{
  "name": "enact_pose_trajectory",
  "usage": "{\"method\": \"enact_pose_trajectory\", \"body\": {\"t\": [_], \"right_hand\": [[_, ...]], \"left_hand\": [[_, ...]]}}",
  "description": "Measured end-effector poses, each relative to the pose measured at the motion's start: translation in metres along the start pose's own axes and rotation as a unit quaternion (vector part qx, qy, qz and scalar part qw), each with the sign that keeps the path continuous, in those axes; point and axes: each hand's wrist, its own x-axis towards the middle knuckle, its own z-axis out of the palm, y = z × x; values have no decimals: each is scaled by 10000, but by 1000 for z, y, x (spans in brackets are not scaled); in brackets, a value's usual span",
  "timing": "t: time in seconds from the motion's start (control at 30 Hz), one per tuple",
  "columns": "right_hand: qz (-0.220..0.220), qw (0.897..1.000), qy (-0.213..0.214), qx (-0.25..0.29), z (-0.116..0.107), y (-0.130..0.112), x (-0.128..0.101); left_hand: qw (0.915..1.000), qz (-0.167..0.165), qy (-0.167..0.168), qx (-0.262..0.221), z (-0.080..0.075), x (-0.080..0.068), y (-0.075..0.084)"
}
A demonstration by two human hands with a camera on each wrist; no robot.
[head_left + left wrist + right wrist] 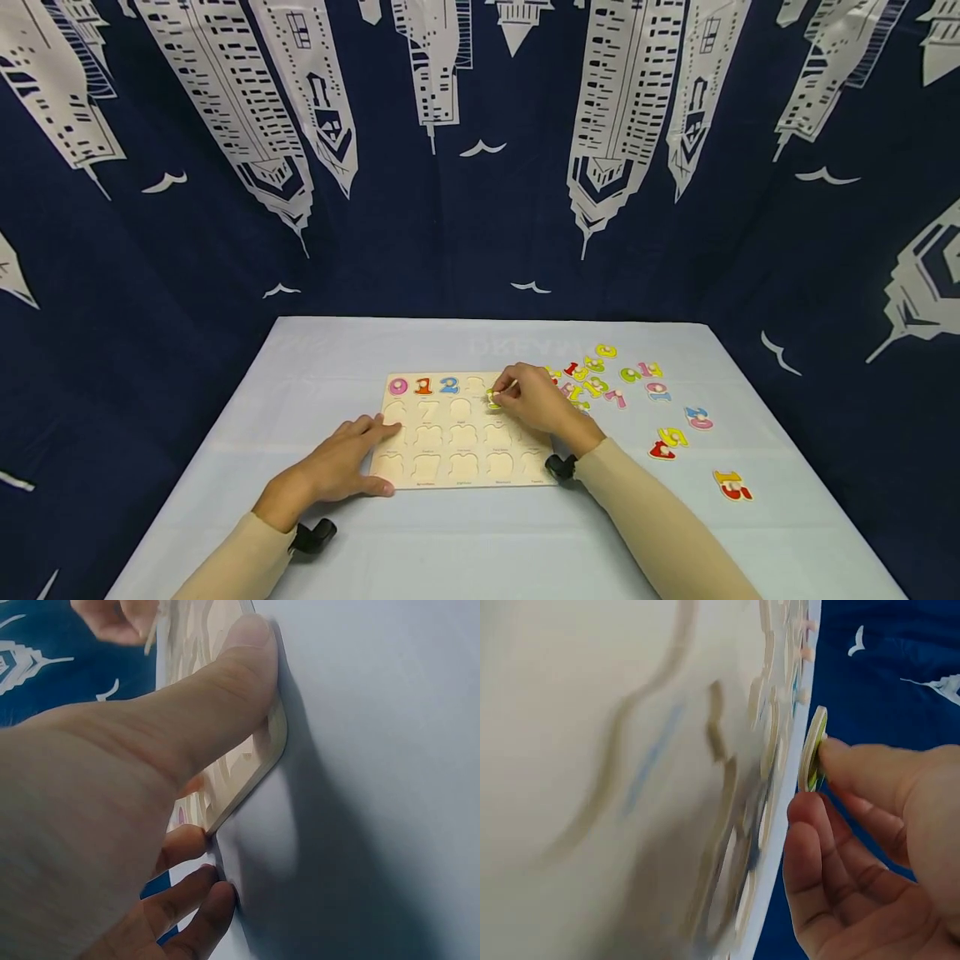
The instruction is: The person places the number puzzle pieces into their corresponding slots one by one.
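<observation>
While the left hand [341, 467] is lying flat with straight fingers, thumb pressing the puzzle board's [450, 475] near-left corner, the right hand [536, 402] is pinching a yellow number piece [494, 399] between thumb and fingertips. That piece is hovering just above the board's upper right, beside the empty recess after the 0, 1, 2 row; loose numbers [600, 379] are lying further right.

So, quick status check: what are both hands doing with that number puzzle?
Left hand flat, steadying puzzle board. Right hand pinching yellow number piece over the top row. Nothing in the way.
</observation>
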Motion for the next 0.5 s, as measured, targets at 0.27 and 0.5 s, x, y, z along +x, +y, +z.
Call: {"method": "enact_pose_trajectory", "body": {"t": [0.27,0.5], "right_hand": [[66,10000,14,1,23,-5,35],[-336,9985,311,-311,62,40,74]], "left_hand": [[10000,-13,-1,-10,0,0,0],[10000,-6,-18,24,-1,0,1]]}}
